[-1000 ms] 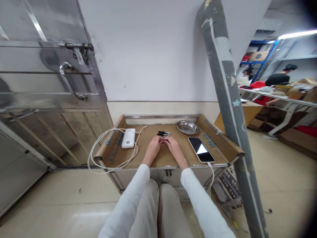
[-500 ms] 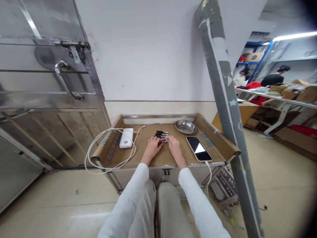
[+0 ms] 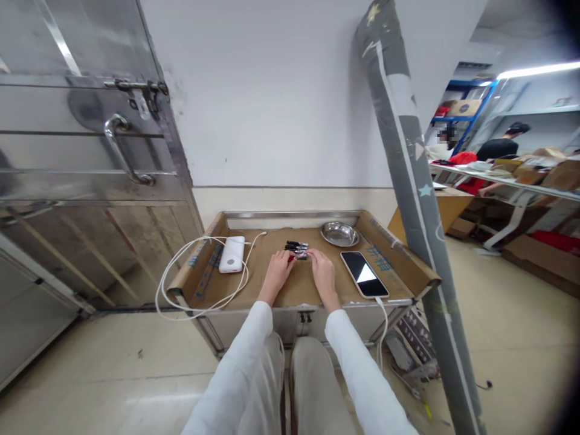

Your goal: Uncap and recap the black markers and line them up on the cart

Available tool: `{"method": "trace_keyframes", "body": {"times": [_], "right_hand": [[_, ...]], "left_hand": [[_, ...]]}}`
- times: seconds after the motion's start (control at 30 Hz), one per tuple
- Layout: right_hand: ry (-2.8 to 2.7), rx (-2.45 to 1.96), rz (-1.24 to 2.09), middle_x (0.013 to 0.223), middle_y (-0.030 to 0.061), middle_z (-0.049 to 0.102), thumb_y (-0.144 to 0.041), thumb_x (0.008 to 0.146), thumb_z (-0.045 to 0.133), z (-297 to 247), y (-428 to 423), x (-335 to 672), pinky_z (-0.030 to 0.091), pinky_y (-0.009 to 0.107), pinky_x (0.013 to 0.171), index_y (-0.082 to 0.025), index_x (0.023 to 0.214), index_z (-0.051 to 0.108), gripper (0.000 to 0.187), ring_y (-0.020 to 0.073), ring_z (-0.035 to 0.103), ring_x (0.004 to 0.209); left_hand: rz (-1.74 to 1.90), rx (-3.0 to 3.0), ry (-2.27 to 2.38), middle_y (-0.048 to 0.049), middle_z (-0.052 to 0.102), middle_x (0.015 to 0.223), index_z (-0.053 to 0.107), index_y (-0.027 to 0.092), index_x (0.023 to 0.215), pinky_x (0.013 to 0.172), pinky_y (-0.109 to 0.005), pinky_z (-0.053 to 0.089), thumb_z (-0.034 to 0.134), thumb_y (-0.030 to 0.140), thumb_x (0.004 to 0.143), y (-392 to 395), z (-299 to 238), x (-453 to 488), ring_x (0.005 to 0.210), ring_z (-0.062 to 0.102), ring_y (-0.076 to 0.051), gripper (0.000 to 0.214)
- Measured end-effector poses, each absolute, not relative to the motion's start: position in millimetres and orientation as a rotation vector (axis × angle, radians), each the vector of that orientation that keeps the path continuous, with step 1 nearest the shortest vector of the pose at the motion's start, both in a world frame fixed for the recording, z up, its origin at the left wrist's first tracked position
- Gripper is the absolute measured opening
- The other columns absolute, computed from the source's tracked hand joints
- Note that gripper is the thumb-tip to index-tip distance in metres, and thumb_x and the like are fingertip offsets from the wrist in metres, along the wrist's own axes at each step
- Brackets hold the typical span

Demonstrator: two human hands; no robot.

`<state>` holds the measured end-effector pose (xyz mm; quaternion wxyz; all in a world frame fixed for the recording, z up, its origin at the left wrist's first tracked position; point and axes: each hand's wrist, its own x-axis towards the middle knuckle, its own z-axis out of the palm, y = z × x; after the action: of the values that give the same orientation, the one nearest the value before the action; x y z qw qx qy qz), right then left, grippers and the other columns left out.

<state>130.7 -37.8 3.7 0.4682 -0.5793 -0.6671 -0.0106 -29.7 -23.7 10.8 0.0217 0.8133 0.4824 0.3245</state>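
Observation:
Both of my hands rest on the cardboard-lined top of a low metal cart (image 3: 410,270). My left hand (image 3: 280,269) has its fingers curled round a small red object (image 3: 291,258) too small to name. My right hand (image 3: 321,267) lies beside it with fingertips bent toward a little pile of small black and silver parts (image 3: 296,247) just beyond the fingers. Whether the right fingers hold one of them I cannot make out.
A white power bank (image 3: 231,254) with a looped white cable (image 3: 174,281) lies at the left. A steel dish (image 3: 339,234) and a phone (image 3: 364,274) on a cable lie at the right. A grey rolled mat (image 3: 410,175) leans right of the cart. People work at a distant table.
My hands have parted slightly and my right fingertips have moved closer to the pile of small parts. The camera has shifted a little.

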Motion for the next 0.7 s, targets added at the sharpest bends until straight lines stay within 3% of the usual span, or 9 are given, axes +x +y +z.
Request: {"method": "trace_keyframes", "body": {"times": [0.17,0.27,0.37,0.47,0.7], "right_hand": [[-1.605,-1.435,-0.027,0.104,0.0102,0.068,-0.028,0.094,0.034,3,-36,129,0.047,0.035,0.086,-0.018,0.101,0.064,0.032,0.0214,0.063,0.094],[-1.745,-1.339,0.057,0.112,0.0094,0.066,-0.022,0.092,0.034,7,-39,125,0.047,0.034,0.090,-0.019,0.113,0.059,0.033,0.0201,0.062,0.100],[-1.932,-1.195,0.209,0.128,0.0059,0.057,-0.016,0.088,0.038,11,-43,120,0.046,0.033,0.095,-0.025,0.138,0.037,0.051,0.0174,0.057,0.112],[-1.924,-1.182,0.244,0.136,0.0066,0.050,-0.014,0.085,0.040,11,-42,118,0.044,0.036,0.099,-0.025,0.145,0.022,0.063,0.0174,0.051,0.121],[-1.905,-1.222,0.089,0.125,0.0092,0.056,-0.010,0.084,0.035,7,-37,120,0.039,0.038,0.104,-0.018,0.116,0.057,0.040,0.0184,0.049,0.119]], "left_hand": [[1.004,2.484,1.525,-0.0047,0.062,0.101,0.052,0.020,0.102,0.084,-0.033,0.036,0.041,0.029,0.094,-27,14,-29,0.094,0.054,-0.019,0.016],[0.975,2.459,1.537,-0.0043,0.063,0.102,0.051,0.021,0.104,0.086,-0.033,0.035,0.040,0.029,0.094,-26,14,-28,0.096,0.055,-0.019,0.017],[0.980,2.420,1.618,-0.0052,0.063,0.102,0.050,0.020,0.106,0.088,-0.035,0.035,0.038,0.028,0.095,-25,13,-29,0.097,0.056,-0.019,0.018],[1.001,2.413,1.754,-0.0079,0.062,0.100,0.051,0.019,0.105,0.088,-0.037,0.035,0.036,0.028,0.095,-24,12,-29,0.097,0.055,-0.022,0.020],[1.032,2.206,2.262,-0.0156,0.056,0.102,0.053,0.015,0.099,0.085,-0.044,0.040,0.028,0.023,0.095,-25,8,-30,0.099,0.050,-0.029,0.027]]}}
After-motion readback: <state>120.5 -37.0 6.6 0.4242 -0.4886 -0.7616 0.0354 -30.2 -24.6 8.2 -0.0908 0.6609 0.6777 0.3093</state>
